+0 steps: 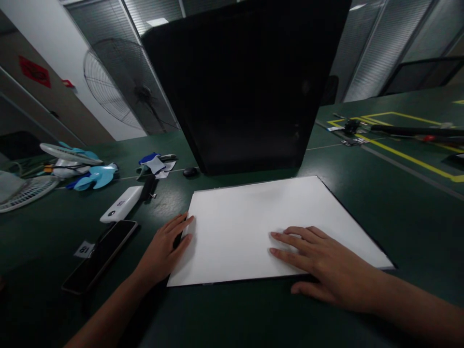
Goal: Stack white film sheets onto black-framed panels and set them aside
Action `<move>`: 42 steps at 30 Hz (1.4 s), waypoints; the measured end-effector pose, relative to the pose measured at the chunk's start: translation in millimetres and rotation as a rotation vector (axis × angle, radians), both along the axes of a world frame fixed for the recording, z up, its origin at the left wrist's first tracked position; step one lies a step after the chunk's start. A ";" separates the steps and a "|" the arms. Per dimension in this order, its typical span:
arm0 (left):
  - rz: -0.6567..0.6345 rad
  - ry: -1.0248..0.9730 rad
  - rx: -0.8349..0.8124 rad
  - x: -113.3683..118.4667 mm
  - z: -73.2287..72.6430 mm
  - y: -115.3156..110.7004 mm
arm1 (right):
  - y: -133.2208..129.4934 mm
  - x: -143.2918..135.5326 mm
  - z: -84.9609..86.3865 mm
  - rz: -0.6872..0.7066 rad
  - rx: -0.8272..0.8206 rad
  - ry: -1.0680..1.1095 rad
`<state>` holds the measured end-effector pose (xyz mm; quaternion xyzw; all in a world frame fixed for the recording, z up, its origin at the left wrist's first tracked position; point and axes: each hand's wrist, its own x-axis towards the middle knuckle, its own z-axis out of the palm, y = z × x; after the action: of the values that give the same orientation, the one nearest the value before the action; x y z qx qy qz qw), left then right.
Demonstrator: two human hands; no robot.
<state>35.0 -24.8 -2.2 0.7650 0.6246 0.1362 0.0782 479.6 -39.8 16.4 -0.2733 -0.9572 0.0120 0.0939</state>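
A flat white board or sheet [239, 227] with a thin dark edge lies on the dark green table [232, 319] in front of me. My left hand [165, 251] rests at its left edge, fingers apart and fingertips on the white surface. Across the lower right part of the sheet lies my right hand [319, 266], its fingers stretched out on the surface and the thumb below the near edge. Neither hand holds anything. Behind the sheet stands a large black panel [246, 92], like a screen, leaning at an angle.
To the left lie a phone [101, 256], a white device [122, 204], a black mouse-like object [190, 172] and blue fan blades [96, 176] beside fan cages. A wire-caged fan [116, 84] stands behind the table. Yellow tape [409, 157] and dark equipment [351, 126] are at the right.
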 end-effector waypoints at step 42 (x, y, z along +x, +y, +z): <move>-0.084 0.091 0.157 -17.0 2.7 11.6 | -3.2 8.6 17.1 0.254 0.611 0.270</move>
<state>18.0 -13.2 0.5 0.7997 0.5822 0.1464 -0.0046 488.3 -43.1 33.5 -0.1075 -0.9219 -0.2271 0.2949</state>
